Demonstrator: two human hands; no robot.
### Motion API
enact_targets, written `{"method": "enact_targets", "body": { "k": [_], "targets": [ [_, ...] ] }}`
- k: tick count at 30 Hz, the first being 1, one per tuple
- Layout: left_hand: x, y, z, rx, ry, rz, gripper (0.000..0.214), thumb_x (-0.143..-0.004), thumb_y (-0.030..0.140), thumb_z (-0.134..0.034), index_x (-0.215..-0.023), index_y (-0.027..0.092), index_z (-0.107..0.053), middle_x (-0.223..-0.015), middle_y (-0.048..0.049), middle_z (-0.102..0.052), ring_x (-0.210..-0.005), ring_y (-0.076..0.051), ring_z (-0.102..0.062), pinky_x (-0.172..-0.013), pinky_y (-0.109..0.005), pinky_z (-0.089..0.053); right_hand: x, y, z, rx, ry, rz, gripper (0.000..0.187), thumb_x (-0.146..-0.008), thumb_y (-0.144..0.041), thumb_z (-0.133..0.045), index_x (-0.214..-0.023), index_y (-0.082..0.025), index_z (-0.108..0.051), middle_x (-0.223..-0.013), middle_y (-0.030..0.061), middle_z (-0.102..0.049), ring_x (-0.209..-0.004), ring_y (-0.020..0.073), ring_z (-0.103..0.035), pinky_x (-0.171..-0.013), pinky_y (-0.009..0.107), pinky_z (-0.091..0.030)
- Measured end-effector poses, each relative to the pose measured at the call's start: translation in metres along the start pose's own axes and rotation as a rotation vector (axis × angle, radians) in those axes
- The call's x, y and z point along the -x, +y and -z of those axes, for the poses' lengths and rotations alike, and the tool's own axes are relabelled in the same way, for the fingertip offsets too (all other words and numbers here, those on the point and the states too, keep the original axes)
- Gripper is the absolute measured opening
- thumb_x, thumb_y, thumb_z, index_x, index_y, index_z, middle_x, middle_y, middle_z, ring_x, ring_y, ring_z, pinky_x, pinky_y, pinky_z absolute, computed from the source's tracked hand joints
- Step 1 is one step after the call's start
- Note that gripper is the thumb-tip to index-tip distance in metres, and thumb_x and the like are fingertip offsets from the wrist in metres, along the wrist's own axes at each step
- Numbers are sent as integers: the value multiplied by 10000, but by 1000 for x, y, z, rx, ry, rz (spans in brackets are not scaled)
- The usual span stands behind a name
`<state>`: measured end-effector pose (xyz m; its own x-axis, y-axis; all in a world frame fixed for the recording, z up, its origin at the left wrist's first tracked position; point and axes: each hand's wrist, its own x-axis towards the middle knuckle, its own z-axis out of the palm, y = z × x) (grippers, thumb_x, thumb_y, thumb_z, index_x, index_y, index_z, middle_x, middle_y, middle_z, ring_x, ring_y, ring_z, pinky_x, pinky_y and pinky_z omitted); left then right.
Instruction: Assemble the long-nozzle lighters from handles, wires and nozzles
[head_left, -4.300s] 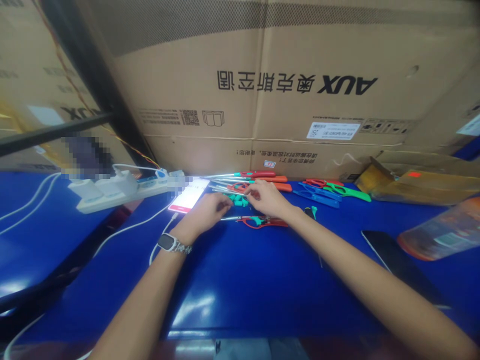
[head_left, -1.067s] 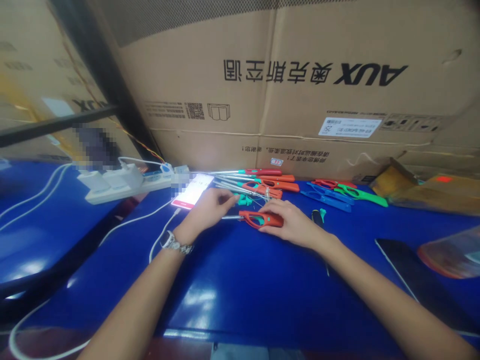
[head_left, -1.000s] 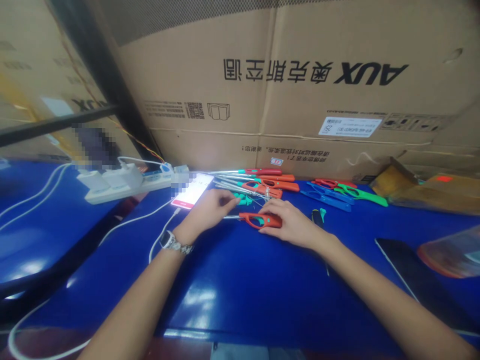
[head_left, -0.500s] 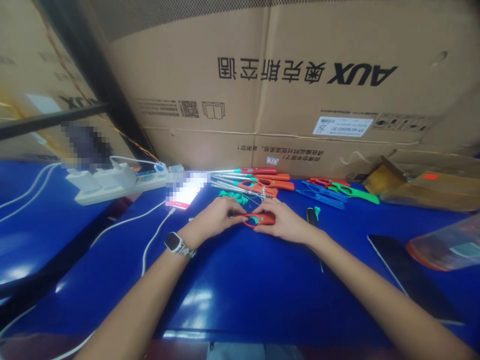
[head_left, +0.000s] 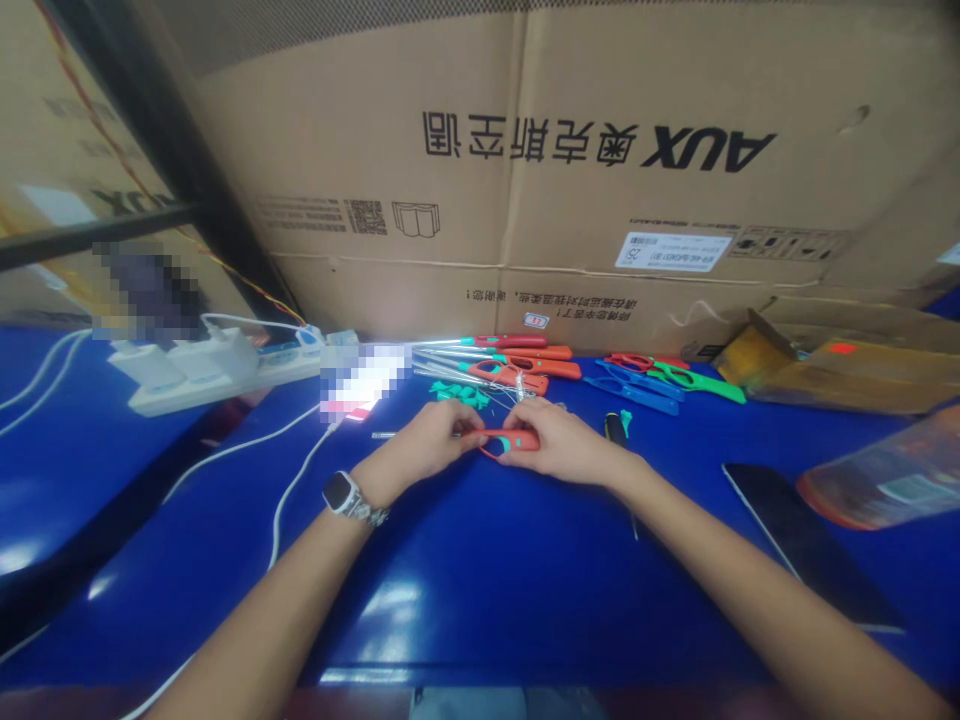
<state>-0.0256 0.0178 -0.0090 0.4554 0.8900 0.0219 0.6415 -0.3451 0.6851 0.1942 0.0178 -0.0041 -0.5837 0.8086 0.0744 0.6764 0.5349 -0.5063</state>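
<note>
Both my hands are closed on one orange long-necked lighter (head_left: 525,440) with a teal trigger, held low over the blue table. My left hand (head_left: 431,440) pinches its front end, where the loop around the trigger begins. A short piece of metal tube (head_left: 382,435) shows to the left of that hand. My right hand (head_left: 566,440) grips the handle end between thumb and fingers. Just behind the hands lie small teal plastic parts (head_left: 459,394) and a pile of orange and red lighters (head_left: 532,367) with metal necks. A black-and-yellow screwdriver (head_left: 616,428) rests beyond my right wrist.
Blue casings (head_left: 637,388) and a green casing (head_left: 701,382) lie back right, before an open carton (head_left: 817,375). A dark phone (head_left: 802,540) and a clear plastic jar (head_left: 885,490) are at right. Left are a lit phone (head_left: 364,385), cables and a power strip (head_left: 225,385).
The whole view has shifted slightly, so the background sits further left. Both hands keep their hold on the lighter, and more of the metal tube shows beside my left hand.
</note>
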Motion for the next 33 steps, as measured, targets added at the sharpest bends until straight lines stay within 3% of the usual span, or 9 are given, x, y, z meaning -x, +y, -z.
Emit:
{"method": "enact_targets", "body": {
  "k": [6, 9, 13, 23, 28, 33],
  "targets": [
    [2, 0, 6, 54, -107, -102, 210, -893, 321, -597, -937, 160, -725, -858, -44, -727, -749, -172, -626, -681, -265, -443, 4, -5, 0, -24, 8, -26, 268, -766, -358, -764, -934, -215, -612, -948, 5, -685, -824, 171, -607, -708, 276, -373],
    [3, 1, 10, 46, -135, -134, 224, -901, 344, -600, -949, 166, -727, -873, -44, -724, -760, -174, -616, -702, -272, -443, 5, -7, 1, -20, 29, -10, 200, -808, -349, -718, -938, -217, -641, -933, 8, -697, -800, 164, -611, -687, 269, -373],
    [4, 3, 12, 18, -59, -163, 176, -897, 332, -625, -930, 176, -700, -887, -40, -713, -795, -183, -619, -734, -284, -447, 6, -10, 1, 4, 78, -11, 127, -894, -334, -620, -920, -226, -682, -886, 8, -715, -761, 156, -616, -664, 262, -371],
    [6, 8, 14, -145, 34, -324, 181, -925, 310, -623, -1027, 182, -699, -966, -59, -707, -878, -205, -640, -810, -318, -461, 12, -8, -5, 122, 224, 118, 34, -850, -229, -632, -857, -196, -639, -814, 4, -671, -685, 137, -574, -628, 244, -355],
    [7, 10, 16, -204, 22, -352, 199, -927, 339, -622, -999, 176, -711, -922, -57, -706, -841, -200, -645, -780, -307, -461, 14, -8, -7, 154, 243, 140, 66, -885, -236, -601, -923, -198, -639, -898, 25, -702, -738, 160, -619, -653, 257, -377],
    [8, 12, 17, -290, 56, -369, 222, -945, 369, -590, -1003, 191, -708, -921, -56, -702, -852, -203, -643, -794, -319, -455, 13, -10, -5, 183, 182, 141, 201, -960, -313, -545, -1057, -214, -692, -991, 51, -753, -867, 205, -691, -725, 278, -428]
  ]
}}
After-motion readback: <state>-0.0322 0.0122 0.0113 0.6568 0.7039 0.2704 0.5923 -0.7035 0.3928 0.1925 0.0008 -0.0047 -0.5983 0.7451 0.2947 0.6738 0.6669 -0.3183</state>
